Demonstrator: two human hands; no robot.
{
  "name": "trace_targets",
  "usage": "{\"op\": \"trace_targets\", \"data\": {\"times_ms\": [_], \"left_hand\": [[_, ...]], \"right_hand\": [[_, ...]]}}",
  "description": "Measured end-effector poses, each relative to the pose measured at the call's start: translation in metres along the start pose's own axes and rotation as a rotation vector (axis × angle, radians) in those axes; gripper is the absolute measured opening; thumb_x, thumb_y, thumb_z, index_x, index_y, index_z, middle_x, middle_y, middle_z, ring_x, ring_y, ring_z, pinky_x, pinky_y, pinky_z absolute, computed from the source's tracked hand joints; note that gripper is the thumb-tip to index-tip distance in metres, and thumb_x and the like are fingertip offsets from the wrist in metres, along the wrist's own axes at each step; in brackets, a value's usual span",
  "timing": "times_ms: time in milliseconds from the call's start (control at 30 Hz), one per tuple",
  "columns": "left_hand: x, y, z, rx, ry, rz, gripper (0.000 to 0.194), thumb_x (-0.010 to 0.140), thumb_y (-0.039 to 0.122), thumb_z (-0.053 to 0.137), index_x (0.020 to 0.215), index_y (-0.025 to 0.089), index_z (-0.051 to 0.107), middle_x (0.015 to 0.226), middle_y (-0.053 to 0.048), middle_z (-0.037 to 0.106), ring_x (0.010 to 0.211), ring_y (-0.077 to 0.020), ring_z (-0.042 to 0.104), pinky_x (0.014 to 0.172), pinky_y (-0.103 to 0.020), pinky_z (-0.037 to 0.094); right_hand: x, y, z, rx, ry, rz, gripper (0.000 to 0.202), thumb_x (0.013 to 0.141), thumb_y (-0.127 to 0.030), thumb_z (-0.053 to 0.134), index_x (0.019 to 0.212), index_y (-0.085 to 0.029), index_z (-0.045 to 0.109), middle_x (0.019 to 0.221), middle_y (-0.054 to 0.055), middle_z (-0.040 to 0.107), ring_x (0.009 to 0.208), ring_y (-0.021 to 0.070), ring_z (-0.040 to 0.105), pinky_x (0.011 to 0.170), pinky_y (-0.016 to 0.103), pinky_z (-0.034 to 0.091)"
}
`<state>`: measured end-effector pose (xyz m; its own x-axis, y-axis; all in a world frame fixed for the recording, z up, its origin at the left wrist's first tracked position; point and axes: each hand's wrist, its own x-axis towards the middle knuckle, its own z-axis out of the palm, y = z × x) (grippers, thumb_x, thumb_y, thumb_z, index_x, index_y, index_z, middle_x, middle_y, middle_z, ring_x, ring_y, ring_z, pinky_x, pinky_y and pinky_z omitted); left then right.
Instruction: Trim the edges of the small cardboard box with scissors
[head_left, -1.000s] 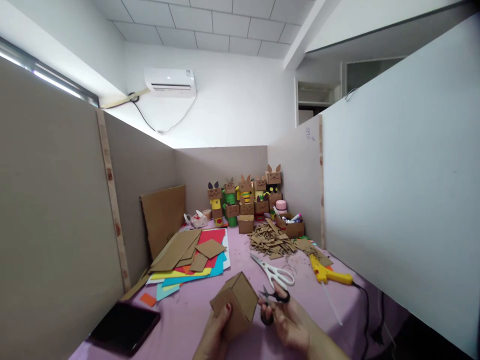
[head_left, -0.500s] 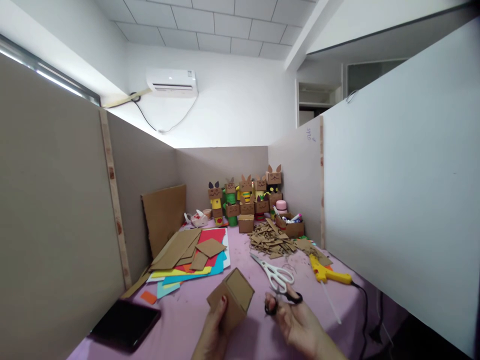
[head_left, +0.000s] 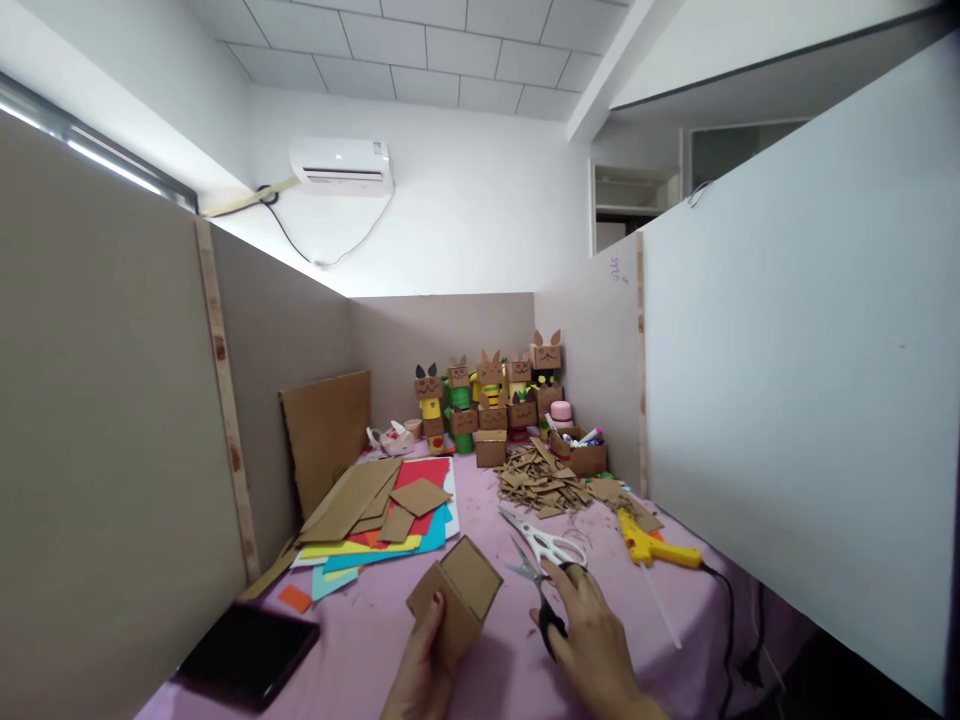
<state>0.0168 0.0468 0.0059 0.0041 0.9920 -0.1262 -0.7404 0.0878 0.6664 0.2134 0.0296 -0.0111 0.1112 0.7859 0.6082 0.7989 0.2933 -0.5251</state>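
Two grips full: left hand holding cardboard box, right hand black-handled scissors; white scissors just beyond.

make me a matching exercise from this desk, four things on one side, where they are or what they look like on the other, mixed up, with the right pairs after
Column one
1. nearest cardboard box
2. black-handled scissors
3. glue gun
4. flat black object

Column two
A. yellow, with a black cord
B. held in the left hand
C. on the pink cloth, left of the left hand
D. held in the right hand

Right pairs: 1-B, 2-D, 3-A, 4-C
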Motion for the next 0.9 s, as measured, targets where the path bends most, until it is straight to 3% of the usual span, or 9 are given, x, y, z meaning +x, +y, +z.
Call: {"op": "trace_targets", "data": {"times_ms": [100,233,400,500,600,667,833,900], "left_hand": [[0.000,0.001,0.000,-0.001,-0.033,-0.016,0.042,0.076,0.017,0.065,0.116,0.017,0.054,0.090,-0.004,0.074,0.080,-0.0192,0.068,0.075,-0.033,0.055],[0.000,0.000,-0.004,0.010,-0.084,-0.060,0.048,0.072,0.018,0.068,0.118,0.015,0.054,0.091,-0.005,0.074,0.082,-0.0197,0.069,0.075,-0.028,0.054],[-0.001,-0.002,-0.014,0.033,-0.227,-0.219,0.046,0.061,0.032,0.077,0.100,0.011,0.065,0.090,-0.011,0.075,0.091,-0.0273,0.067,0.087,-0.035,0.050],[-0.006,-0.003,-0.015,0.108,-0.337,-0.256,0.059,0.053,0.039,0.081,0.104,0.013,0.065,0.098,-0.014,0.073,0.106,-0.0338,0.060,0.096,-0.042,0.043],[-0.008,-0.004,-0.011,0.178,-0.360,-0.253,0.078,0.047,0.041,0.083,0.116,0.014,0.058,0.105,-0.015,0.070,0.115,-0.0379,0.053,0.098,-0.047,0.039],[-0.007,-0.004,-0.007,0.205,-0.301,-0.185,0.083,0.047,0.042,0.082,0.120,0.014,0.054,0.103,-0.016,0.070,0.114,-0.0383,0.053,0.097,-0.048,0.039],[0.007,0.002,0.009,0.461,-0.027,0.351,0.088,0.049,0.030,0.082,0.127,0.023,0.041,0.122,-0.012,0.058,0.116,-0.0335,0.051,0.096,-0.042,0.041],[0.011,0.004,0.013,0.545,0.012,0.429,0.090,0.046,0.028,0.083,0.126,0.022,0.041,0.130,-0.014,0.050,0.120,-0.0351,0.046,0.097,-0.042,0.041]], "right_hand": [[0.002,0.007,0.008,-0.216,-0.040,-0.002,0.056,0.071,-0.006,0.047,0.125,-0.019,0.052,0.113,0.012,0.057,0.107,0.0278,0.051,0.087,0.036,0.043],[0.003,0.006,0.013,-0.337,-0.095,-0.038,0.061,0.069,-0.003,0.047,0.128,-0.020,0.050,0.117,0.012,0.055,0.109,0.0292,0.049,0.090,0.039,0.041],[0.001,0.002,0.015,-0.447,-0.092,-0.079,0.064,0.071,0.003,0.043,0.130,-0.022,0.049,0.121,0.012,0.055,0.112,0.0294,0.048,0.091,0.042,0.038],[0.000,0.002,0.019,-0.494,-0.076,-0.140,0.064,0.075,0.006,0.036,0.129,-0.025,0.049,0.120,0.012,0.057,0.113,0.0288,0.047,0.092,0.044,0.037],[0.000,0.005,0.021,-0.472,-0.061,-0.149,0.063,0.075,0.004,0.037,0.129,-0.026,0.049,0.120,0.011,0.057,0.113,0.0280,0.048,0.093,0.043,0.037],[0.001,0.007,0.022,-0.437,-0.041,-0.085,0.063,0.072,0.002,0.042,0.129,-0.024,0.049,0.121,0.011,0.056,0.113,0.0284,0.047,0.092,0.042,0.037],[0.003,0.015,0.025,-0.385,-0.006,0.063,0.060,0.072,-0.006,0.046,0.131,-0.018,0.046,0.122,0.015,0.053,0.113,0.0314,0.047,0.091,0.042,0.038],[0.003,0.016,0.026,-0.386,-0.004,0.073,0.060,0.073,-0.008,0.046,0.133,-0.018,0.044,0.125,0.016,0.051,0.116,0.0323,0.045,0.093,0.044,0.037]]}}
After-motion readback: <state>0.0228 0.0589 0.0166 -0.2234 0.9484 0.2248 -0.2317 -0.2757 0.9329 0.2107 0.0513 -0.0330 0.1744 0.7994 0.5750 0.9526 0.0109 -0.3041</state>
